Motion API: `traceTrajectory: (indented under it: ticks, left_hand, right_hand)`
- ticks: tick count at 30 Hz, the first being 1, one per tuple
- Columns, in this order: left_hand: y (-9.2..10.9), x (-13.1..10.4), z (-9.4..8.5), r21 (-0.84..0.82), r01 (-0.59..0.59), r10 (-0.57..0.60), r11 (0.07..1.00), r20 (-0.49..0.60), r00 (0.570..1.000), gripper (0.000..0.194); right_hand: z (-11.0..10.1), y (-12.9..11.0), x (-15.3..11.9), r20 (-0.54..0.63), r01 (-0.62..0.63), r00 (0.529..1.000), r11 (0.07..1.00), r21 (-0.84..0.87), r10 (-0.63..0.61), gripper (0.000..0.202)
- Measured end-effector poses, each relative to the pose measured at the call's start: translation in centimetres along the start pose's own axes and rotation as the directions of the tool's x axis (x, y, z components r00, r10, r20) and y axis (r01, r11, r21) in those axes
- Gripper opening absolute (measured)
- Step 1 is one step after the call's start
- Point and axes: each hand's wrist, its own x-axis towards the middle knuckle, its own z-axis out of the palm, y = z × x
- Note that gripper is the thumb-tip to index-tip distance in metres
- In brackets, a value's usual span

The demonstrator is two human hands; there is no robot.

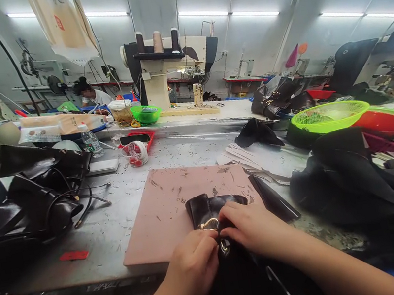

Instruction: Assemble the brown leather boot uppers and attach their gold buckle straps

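Observation:
A shiny dark leather piece, perhaps a shoe or boot upper, lies over the near edge of a pink board. It carries a gold-coloured buckle, and a second metal buckle shows lower down. My left hand is closed, thumb and fingers pinching the leather piece just below the gold buckle. From the right, my right hand grips the same piece, its fingers bent over the leather and its thumb close to my left fingertips. What lies exactly between the fingertips is hidden.
Dark leather pieces with straps pile up at left; black material heaps at right. Pale strips and a dark folded piece lie beside the board. Behind stand a sewing machine, green bowl and bottle.

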Motion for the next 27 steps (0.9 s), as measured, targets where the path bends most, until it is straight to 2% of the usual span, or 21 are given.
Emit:
traceTrajectory:
  ticks: [2,3,5,7,9,11,13,14,20,27]
  left_hand:
    - [0.1,0.0,-0.1,-0.013,0.031,-0.03,0.999,0.028,0.999,0.013]
    - [0.2,0.0,-0.1,-0.027,0.053,-0.052,0.998,0.03,0.998,0.013]
    - [0.3,0.1,-0.2,-0.068,0.083,-0.082,0.994,0.026,0.996,0.013]
    - [0.4,0.2,-0.2,-0.112,0.088,-0.084,0.99,0.044,0.995,0.016]
    - [0.3,0.4,-0.2,-0.14,0.092,-0.082,0.986,0.08,0.993,0.018]
    - [0.1,0.6,-0.2,-0.158,0.109,-0.092,0.981,0.112,0.989,0.018]
    - [0.0,0.7,-0.2,-0.173,0.117,-0.095,0.978,0.132,0.987,0.018]
    - [0.0,0.8,-0.3,-0.178,0.115,-0.09,0.977,0.142,0.986,0.018]
    - [-0.4,1.0,-1.0,-0.179,0.066,-0.035,0.982,0.173,0.984,0.02]
    - [0.1,0.8,-0.8,-0.24,-0.001,0.04,0.971,0.16,0.986,0.022]
  right_hand:
    - [0.1,-0.3,-0.2,0.002,-0.004,1.0,0.992,-0.122,0.004,0.013]
    - [0.1,-0.3,-0.2,0.0,-0.007,1.0,0.993,-0.122,0.007,0.015]
    - [0.1,0.0,-0.3,-0.01,-0.02,1.0,1.0,0.008,0.02,0.015]
    - [0.0,0.6,-0.2,0.001,-0.035,0.999,0.962,0.272,0.036,0.014]
    - [0.0,1.2,0.1,0.058,-0.072,0.997,0.826,0.559,0.047,0.017]
    - [0.0,1.5,0.3,0.128,-0.137,0.99,0.641,0.755,0.062,0.02]
    - [0.2,1.4,0.5,0.165,-0.185,0.983,0.526,0.83,0.086,0.024]
    - [0.4,1.3,0.6,0.159,-0.186,0.983,0.514,0.837,0.096,0.026]
    - [0.8,1.2,0.4,0.014,-0.069,0.996,0.701,0.71,0.085,0.027]
    - [0.5,1.2,0.3,0.025,-0.11,0.992,0.746,0.656,0.124,0.016]
